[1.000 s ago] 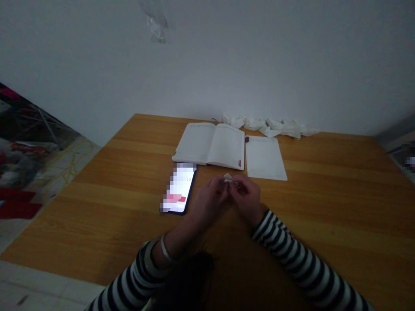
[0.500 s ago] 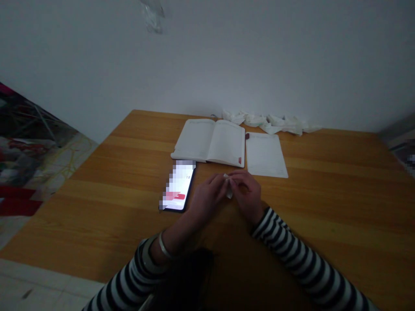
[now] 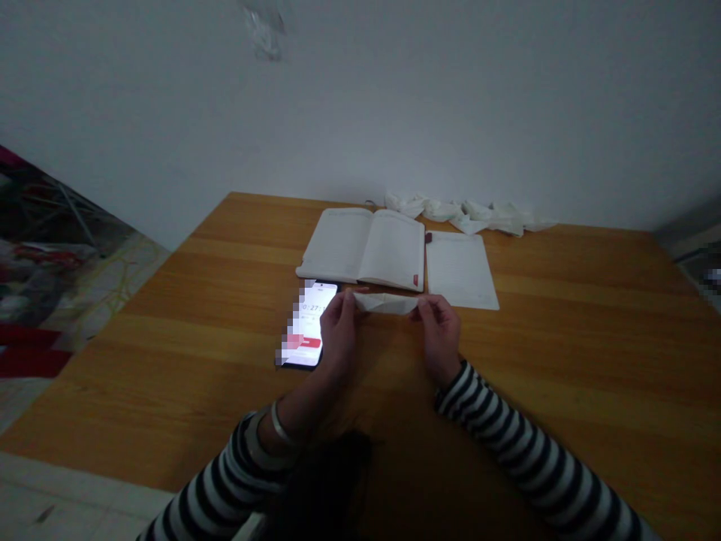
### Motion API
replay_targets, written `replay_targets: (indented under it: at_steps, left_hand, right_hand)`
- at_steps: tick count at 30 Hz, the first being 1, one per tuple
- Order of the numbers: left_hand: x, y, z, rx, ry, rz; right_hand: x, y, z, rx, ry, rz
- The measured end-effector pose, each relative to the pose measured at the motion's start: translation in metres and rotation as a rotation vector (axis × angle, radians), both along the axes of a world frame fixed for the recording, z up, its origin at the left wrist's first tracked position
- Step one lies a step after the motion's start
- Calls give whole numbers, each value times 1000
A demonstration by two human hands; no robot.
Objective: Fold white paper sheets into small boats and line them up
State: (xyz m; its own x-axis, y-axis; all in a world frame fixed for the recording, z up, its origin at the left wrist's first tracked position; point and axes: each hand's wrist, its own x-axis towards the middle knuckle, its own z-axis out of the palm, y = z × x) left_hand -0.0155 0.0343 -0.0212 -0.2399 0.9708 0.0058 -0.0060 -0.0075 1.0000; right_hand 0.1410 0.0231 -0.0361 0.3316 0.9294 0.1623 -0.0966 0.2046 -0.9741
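Over the near edge of the table (image 3: 197,323), two striped sleeves (image 3: 518,443) are reached inward, and a pale band (image 3: 279,424) is worn on the left wrist. Above the middle of the tabletop, a white paper strip (image 3: 386,303) is held taut and roughly parallel to the far edge. Its left end is pinched between thumb and fingers of the left hand (image 3: 339,334); its right end is gripped likewise by the right hand (image 3: 442,334). Between the hands and the right edge, a broad stretch of wood is left as open room; another is left from the phone (image 3: 307,319) to the left edge. The phone, its screen lit, is partly covered in view by the left hand, so little room is left on that side. Just beyond, an open notebook (image 3: 338,244) is laid, with a loose sheet (image 3: 462,270) placed just beside its right side. Along the far edge, crumpled white paper (image 3: 478,216) is strung from behind the notebook toward the far right corner, near the wall (image 3: 451,98). Past the left edge, red items (image 3: 34,352) are seen low down.
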Motion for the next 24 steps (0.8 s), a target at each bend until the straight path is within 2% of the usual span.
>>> replay_targets:
  at_steps: [2,4,8,10,12,16,18,21,24]
  left_hand:
    - [2,-3,-2,19,-18,28]
    - [4,-7,-1,60,39,59]
    - [-1,-16,4,171,346,112]
    - [-6,-21,5,212,509,74]
    - [-10,-23,7,214,603,-22]
    - [-10,-19,9,179,597,-148]
    - [-7,-14,9,147,458,-202]
    - [0,-8,10,86,191,-380]
    - [5,-8,10,43,-4,-488]
  right_hand:
    - [-2,-1,0,-6,31,16]
    - [-4,-2,1,-20,68,98]
    - [-9,-6,4,-105,142,440]
    - [-12,-10,4,-111,171,625]
    - [-15,-14,4,-92,148,744]
    - [-17,-18,3,-167,-1,689]
    - [-15,-16,1,-211,-26,638]
    - [-10,-10,-3,-212,-34,561]
    - [-8,-6,-6,-205,-18,549]
